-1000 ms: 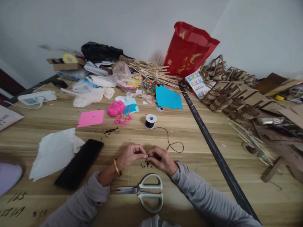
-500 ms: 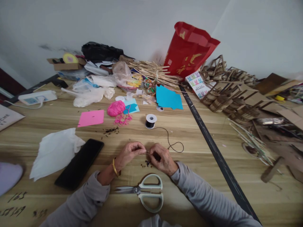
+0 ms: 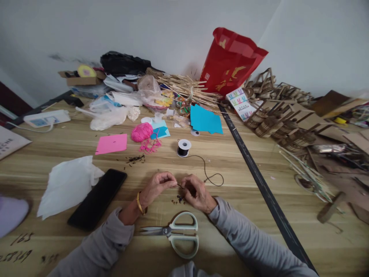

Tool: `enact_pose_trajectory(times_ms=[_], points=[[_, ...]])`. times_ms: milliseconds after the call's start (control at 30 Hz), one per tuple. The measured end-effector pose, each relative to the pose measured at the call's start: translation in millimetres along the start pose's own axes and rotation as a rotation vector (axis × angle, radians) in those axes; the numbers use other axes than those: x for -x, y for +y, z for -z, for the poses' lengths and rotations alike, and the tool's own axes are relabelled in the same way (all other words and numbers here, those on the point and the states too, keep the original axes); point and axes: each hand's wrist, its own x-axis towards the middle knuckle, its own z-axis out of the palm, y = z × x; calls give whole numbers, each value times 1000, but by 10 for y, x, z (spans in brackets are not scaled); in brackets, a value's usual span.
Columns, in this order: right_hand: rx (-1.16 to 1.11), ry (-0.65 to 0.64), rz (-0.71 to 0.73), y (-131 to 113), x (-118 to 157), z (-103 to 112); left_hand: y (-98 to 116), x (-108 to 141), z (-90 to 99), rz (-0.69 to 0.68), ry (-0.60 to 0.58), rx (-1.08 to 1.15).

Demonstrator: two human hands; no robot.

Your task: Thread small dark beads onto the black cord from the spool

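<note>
My left hand (image 3: 158,187) pinches one end of a short stretch of dark cord between thumb and fingertips. Just right of it, my right hand (image 3: 198,193) is closed on the same cord (image 3: 180,186). Small dark and brown beads (image 3: 180,199) lie on the table beneath the gap between my hands. Scissors (image 3: 173,231) with pale green handles rest nearer to me, blades pointing left. Beyond my hands stands a white spool (image 3: 183,147) of black cord, and a loop of its cord (image 3: 205,169) trails toward my right hand.
A black phone (image 3: 98,199) and white tissue (image 3: 67,184) lie left. Farther off are a pink sheet (image 3: 111,144), pink yarn (image 3: 142,132), short black pieces (image 3: 135,159) and a blue sheet (image 3: 205,119). Woven baskets (image 3: 268,125) crowd the right; a red bag (image 3: 232,61) stands behind.
My left fingertips have shifted very slightly left, so the gap to my right hand is a little wider and more cord shows between them.
</note>
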Motion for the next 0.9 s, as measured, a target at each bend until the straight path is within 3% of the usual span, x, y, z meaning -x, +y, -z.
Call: enact_pose_trajectory(times_ms=[133, 500, 900], points=[[112, -6, 56, 12, -15, -33, -4, 1, -5, -1, 11, -8], [246, 36, -36, -18, -25, -26, -25, -8, 8, -2, -3, -27], [-204, -48, -39, -44, -10, 30, -59, -3, -49, -76, -91, -169]])
